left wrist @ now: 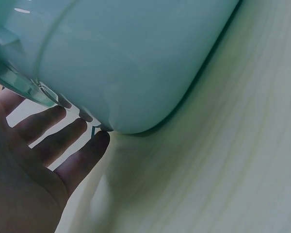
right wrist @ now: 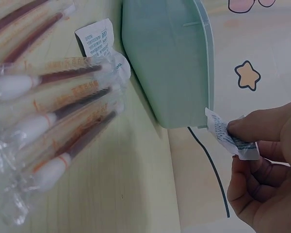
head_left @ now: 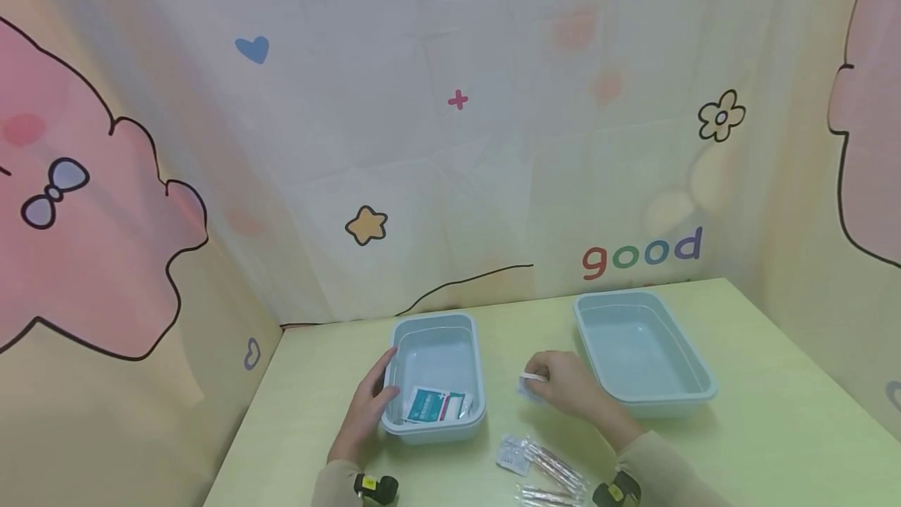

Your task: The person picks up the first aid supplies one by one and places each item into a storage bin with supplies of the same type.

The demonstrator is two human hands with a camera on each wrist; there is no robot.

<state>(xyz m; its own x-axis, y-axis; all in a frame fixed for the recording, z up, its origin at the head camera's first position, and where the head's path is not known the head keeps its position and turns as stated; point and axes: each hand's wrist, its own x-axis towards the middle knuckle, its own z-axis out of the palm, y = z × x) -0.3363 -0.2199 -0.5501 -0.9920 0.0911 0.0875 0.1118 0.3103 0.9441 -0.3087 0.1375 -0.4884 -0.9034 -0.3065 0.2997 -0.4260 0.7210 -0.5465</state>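
Observation:
My left hand (head_left: 366, 401) touches the near left side of the left light-blue plastic basin (head_left: 482, 382), thumb and index fingertip at its rim. In the left wrist view, the fairly straight fingers (left wrist: 82, 162) lie spread along the outer wall. Inside this basin is a teal and white printed packet (head_left: 426, 405) beside other clear-wrapped items. Between the two basins, my right hand (head_left: 566, 386) pinches a small white printed sachet (right wrist: 223, 133) between thumb and fingers, held above the table. Another white sachet (head_left: 514, 454) lies on the table, next to clear-wrapped cotton swabs (head_left: 556, 466) with brown shafts.
To the right stands a second light-blue basin (head_left: 637, 350) with nothing visible inside. More wrapped swabs (head_left: 549, 496) lie at the bottom edge of the head view. A printed cloth backdrop (head_left: 422, 155) rises behind the pale table (head_left: 767, 421) and along both sides.

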